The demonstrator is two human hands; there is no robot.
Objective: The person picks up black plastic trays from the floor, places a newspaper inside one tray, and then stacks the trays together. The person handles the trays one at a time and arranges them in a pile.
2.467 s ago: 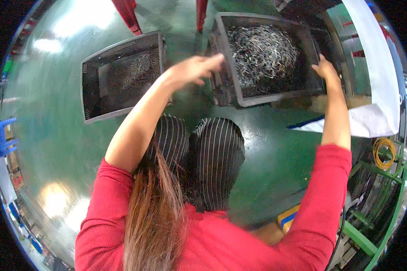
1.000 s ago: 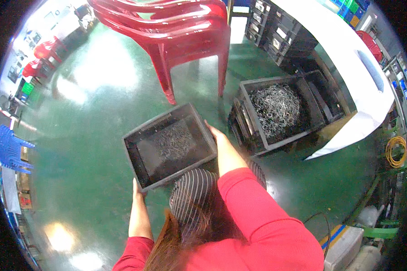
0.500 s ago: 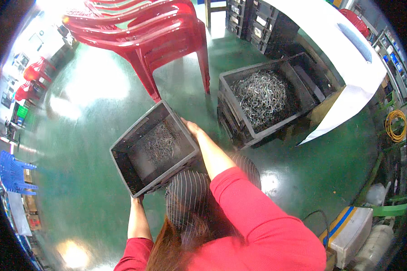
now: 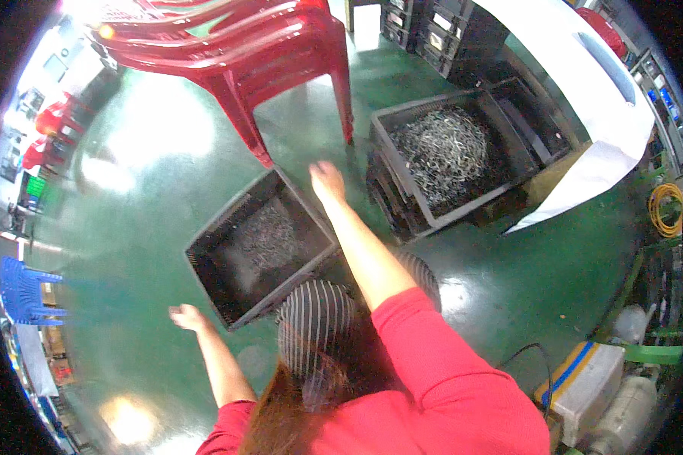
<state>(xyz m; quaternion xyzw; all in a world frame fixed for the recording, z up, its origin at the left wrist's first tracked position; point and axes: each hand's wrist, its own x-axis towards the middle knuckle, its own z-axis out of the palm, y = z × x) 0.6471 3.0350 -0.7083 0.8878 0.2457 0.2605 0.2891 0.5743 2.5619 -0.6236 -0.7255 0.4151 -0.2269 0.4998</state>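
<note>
A black plastic crate with small thin metal pieces spread over its bottom sits in front of my knees. Off the crate's near-left side, my left hand hangs free, empty, with its fingers apart. My right hand is over the floor just beyond the crate's right side, loosely open, with nothing visible in it. To the right stands a larger black crate, on top of another crate, with a heap of shiny bent metal pieces in it.
Stacked red plastic chairs stand just ahead of the near crate. Dark bins are stacked at the back. A white sheet hangs beside the larger crate. At the lower right sits a white box with a blue and yellow stripe.
Both hands have let go of the crate. My left hand has moved out to the left, and my right hand has lifted away from the rim, farther forward. The crate has barely moved.
</note>
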